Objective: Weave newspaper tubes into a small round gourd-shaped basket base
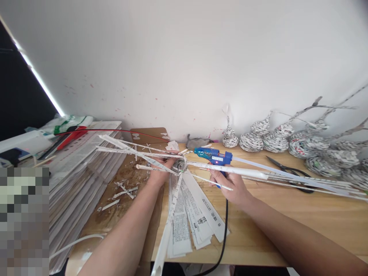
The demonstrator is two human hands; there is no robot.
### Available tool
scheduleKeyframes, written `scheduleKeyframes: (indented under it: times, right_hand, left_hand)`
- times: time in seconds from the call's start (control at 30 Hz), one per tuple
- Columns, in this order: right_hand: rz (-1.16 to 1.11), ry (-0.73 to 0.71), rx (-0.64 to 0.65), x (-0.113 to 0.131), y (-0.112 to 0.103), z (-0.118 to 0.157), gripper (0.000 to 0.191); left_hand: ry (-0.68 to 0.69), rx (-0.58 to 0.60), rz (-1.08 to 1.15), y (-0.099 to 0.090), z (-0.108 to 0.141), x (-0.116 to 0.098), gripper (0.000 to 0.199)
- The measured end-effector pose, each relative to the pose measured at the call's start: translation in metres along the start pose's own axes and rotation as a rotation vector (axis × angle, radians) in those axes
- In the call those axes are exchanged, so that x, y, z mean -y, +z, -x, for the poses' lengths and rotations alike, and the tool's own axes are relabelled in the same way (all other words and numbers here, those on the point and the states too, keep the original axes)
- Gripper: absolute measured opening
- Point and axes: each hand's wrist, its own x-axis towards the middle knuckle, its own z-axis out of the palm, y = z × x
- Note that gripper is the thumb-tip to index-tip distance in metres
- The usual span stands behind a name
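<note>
My right hand (231, 188) is wrapped round the handle of a blue glue gun (217, 155), its nozzle pointing left and a long pale glue stick (258, 163) running out of its back. Left of the gun, my left hand (163, 168) grips a small woven newspaper piece (181, 164). Rolled paper tubes (169, 218) stick out from that piece in several directions, one toward me and others left and right. The nozzle is a little above and right of the weave. Some of my left fingers are hidden behind the tubes.
Cut newspaper strips (198, 218) lie fanned beneath the weave. A tall newspaper stack (92, 180) stands left. Woven gourd shapes (276, 138) line the wall at right, with black scissors (287, 172) before them. A black cord (225, 230) hangs over the table's front edge. Paper scraps (123, 193) litter the cardboard.
</note>
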Motion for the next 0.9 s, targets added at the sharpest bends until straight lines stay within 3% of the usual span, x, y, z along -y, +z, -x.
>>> scheduleKeyframes:
  times: [0.13,0.57,0.9]
  right_hand:
    - [0.014,0.042,-0.021,0.002,0.0003,0.0,0.041]
    - [0.048,-0.035,0.006,0.0013,-0.0019,-0.0002,0.038]
    - [0.015,0.022,0.014,0.0091,0.0001,-0.0005,0.044]
  left_hand:
    - [0.006,-0.011,-0.02,-0.0015,-0.0011,0.003,0.019]
    - [0.035,0.014,-0.055,-0.0029,-0.0029,0.005,0.019]
    - [0.053,0.031,-0.068,-0.004,-0.0039,0.0069,0.019]
